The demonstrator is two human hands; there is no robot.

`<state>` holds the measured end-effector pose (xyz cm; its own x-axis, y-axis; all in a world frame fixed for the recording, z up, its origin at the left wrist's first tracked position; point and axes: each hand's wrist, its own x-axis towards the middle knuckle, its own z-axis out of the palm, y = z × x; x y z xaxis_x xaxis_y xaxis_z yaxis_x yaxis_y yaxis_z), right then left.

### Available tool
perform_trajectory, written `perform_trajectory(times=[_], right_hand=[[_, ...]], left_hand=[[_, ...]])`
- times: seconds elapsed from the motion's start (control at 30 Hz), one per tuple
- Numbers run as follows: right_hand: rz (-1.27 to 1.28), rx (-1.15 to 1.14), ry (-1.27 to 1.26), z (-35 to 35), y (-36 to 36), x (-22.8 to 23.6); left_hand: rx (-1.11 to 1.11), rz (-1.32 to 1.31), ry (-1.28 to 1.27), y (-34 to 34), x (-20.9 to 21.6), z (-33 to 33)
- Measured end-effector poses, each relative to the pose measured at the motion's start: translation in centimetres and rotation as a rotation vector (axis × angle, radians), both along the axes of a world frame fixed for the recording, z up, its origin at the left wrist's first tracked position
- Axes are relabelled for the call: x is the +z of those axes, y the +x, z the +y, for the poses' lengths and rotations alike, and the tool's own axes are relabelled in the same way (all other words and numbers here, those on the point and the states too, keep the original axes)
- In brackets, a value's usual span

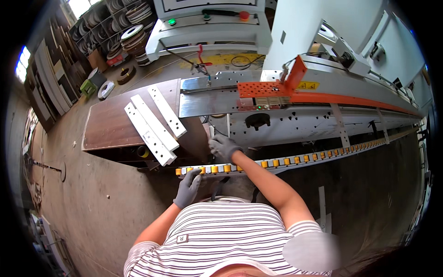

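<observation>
My left hand point(188, 188), in a grey glove, rests at the near end of a long rail of yellow rollers point(214, 169). Its fingers are stretched out and touch the rollers. My right hand point(224, 147), gloved alike, reaches over the rail to the near end of a machine bed. Its fingers curl beside a narrow pale piece point(212, 131); whatever they hold is mostly hidden. To the left, long white boards with dark holes point(150, 134) lie on a brown cabinet top point(108, 120).
A steel worktable point(198, 108) with an orange guard point(263, 90) runs along the machine to the right. Behind it stands a white console point(210, 34) with buttons. Stacked reels point(134, 44) and leaning panels point(50, 76) line the far left. Bare floor point(101, 212) shows at near left.
</observation>
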<state>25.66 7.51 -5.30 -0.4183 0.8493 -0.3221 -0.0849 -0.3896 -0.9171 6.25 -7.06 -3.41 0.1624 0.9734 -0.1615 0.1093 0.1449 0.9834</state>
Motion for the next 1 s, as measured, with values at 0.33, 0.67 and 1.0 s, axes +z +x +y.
perform_trajectory(times=[0.33,0.67,1.0], right_hand=[[-0.347,-0.021,0.191,10.9,-13.1,-7.6],[-0.009,-0.163,-0.12,-5.1,2.5,0.4],[-1.18,-0.393,0.193,-16.2,12.5,3.8]], left_hand=[[0.25,-0.365,-0.169,-4.8,2.0,1.8],[0.058,-1.38,-0.67,2.3,-3.0,14.9],[-0.295,-0.766,-0.514,23.4,-4.7,17.8]])
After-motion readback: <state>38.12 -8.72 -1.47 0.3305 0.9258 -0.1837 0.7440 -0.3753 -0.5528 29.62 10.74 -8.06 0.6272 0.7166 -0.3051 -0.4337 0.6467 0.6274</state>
